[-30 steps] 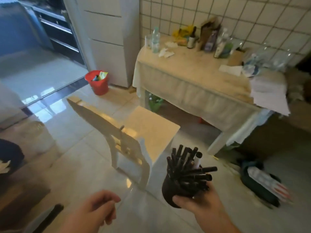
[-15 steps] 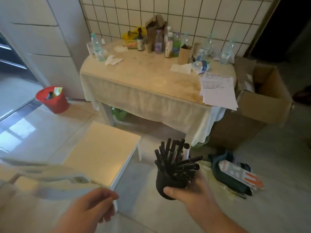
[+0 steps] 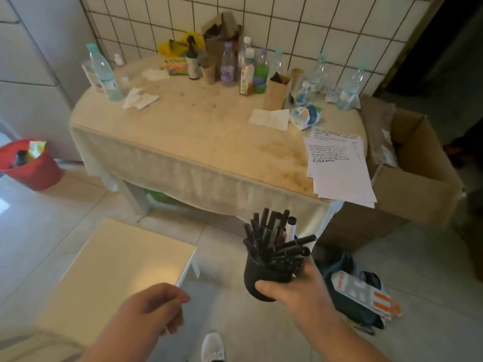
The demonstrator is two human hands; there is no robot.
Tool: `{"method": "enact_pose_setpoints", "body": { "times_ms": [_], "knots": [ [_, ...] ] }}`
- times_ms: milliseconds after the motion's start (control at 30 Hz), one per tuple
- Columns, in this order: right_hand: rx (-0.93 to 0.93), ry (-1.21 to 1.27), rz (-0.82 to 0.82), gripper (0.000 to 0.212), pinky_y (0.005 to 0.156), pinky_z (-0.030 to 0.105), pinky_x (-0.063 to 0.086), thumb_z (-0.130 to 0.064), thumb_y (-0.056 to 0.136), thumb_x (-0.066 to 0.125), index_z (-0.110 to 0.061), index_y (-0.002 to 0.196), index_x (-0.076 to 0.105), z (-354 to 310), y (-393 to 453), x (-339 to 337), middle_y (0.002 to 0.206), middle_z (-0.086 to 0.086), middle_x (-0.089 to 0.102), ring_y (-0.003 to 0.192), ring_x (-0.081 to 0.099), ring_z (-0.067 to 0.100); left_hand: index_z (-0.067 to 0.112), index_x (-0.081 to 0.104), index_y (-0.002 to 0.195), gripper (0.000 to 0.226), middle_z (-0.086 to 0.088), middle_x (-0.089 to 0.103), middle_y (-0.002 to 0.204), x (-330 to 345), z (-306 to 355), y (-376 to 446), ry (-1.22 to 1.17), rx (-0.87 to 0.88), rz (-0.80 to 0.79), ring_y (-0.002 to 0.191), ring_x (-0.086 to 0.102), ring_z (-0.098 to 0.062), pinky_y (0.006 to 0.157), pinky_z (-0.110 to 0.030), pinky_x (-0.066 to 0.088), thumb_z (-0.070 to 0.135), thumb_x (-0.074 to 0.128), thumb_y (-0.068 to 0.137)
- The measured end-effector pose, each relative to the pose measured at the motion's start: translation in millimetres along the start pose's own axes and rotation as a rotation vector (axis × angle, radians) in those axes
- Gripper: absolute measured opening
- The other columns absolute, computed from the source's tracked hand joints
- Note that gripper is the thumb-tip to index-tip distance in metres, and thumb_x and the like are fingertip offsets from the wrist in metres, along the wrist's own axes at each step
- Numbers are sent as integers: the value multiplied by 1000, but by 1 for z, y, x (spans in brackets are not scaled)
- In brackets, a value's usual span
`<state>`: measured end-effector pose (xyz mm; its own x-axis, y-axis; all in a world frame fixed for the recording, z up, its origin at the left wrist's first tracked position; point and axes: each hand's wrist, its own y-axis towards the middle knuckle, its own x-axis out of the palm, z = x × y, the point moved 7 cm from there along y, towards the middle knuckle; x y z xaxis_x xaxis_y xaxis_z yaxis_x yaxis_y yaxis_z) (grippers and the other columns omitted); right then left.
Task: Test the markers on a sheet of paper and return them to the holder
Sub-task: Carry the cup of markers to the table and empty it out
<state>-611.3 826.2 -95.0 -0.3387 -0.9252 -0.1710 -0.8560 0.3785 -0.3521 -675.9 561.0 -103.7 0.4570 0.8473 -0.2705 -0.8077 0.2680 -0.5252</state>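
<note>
My right hand (image 3: 298, 291) grips a black holder (image 3: 257, 275) from below, with several black markers (image 3: 274, 239) sticking out of its top. I hold it in the air in front of the table (image 3: 198, 131). A stack of white sheets of paper (image 3: 339, 168), the top one scribbled with black lines, lies on the table's right front corner. My left hand (image 3: 154, 309) hangs lower left with fingers loosely curled, holding nothing.
Bottles (image 3: 235, 66), cartons and tissues crowd the back of the cloth-covered table. A white chair (image 3: 117, 267) stands at lower left. A red bin (image 3: 28, 165) sits at far left, a cardboard box (image 3: 418, 168) at right, a dark bag (image 3: 347, 286) on the floor.
The view has swung right and closer to the table, so the paper and box are now in plain sight. The holder stays in my right hand; my left hand stays loosely curled.
</note>
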Motion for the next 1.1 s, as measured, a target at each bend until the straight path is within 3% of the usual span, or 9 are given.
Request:
{"method": "enact_pose_setpoints", "body": {
  "times_ms": [267,433,567,733,867,967,1033,1100],
  "knots": [
    [-31,-22,79,57,69,12,54,-7,66,90,-25,114,66,-47,108,-5,97,-18,76,96,69,-2,19,75,71,37,-13,69,61,-17,68,111,20,25,-54,53,59,-18,56,-28,44,-6,57,91],
    [-55,-55,31,53,73,8,51,0,67,88,-7,116,67,-66,176,-10,95,-6,79,93,72,0,17,75,70,34,-13,67,59,-15,104,174,-2,-3,-58,52,58,-19,55,-28,41,-6,59,90],
    [-79,-64,16,53,74,11,51,2,65,89,-14,110,66,-79,240,-18,92,-11,79,90,73,2,21,75,70,8,-13,68,60,-12,143,217,-36,-29,-19,56,59,-21,62,-31,41,21,67,73],
    [-76,-93,-70,56,72,5,48,-4,63,91,-18,112,67,-98,324,-25,94,-15,78,90,71,-4,21,74,69,36,-13,69,60,-10,181,271,2,-45,23,54,60,-17,58,-29,45,-3,61,92],
    [-97,-193,-99,56,73,8,48,-20,62,93,-25,111,66,-110,372,-21,89,-30,72,85,63,-18,17,74,72,31,-10,68,60,-11,204,298,19,-67,37,54,57,-15,63,-31,44,-1,59,93],
    [-73,-170,-110,57,69,2,44,-15,64,93,-26,110,62,-114,402,-13,85,-23,73,83,62,-19,21,75,73,27,-11,69,62,-21,217,313,-1,-86,59,57,59,-18,67,-33,45,6,63,92],
    [-33,-141,-133,60,84,17,53,-19,60,93,-30,110,61,-113,419,-5,94,-25,74,87,67,-10,23,76,72,18,-12,70,63,-31,225,325,-19,-109,77,60,60,-21,67,-34,45,14,67,85],
    [-9,-119,-131,65,91,36,55,-24,54,93,-35,110,61,-113,433,1,100,-24,74,91,69,-4,19,76,71,23,-13,70,63,-40,228,342,-5,-117,88,58,61,-21,65,-33,44,7,66,88]
  ]
}}
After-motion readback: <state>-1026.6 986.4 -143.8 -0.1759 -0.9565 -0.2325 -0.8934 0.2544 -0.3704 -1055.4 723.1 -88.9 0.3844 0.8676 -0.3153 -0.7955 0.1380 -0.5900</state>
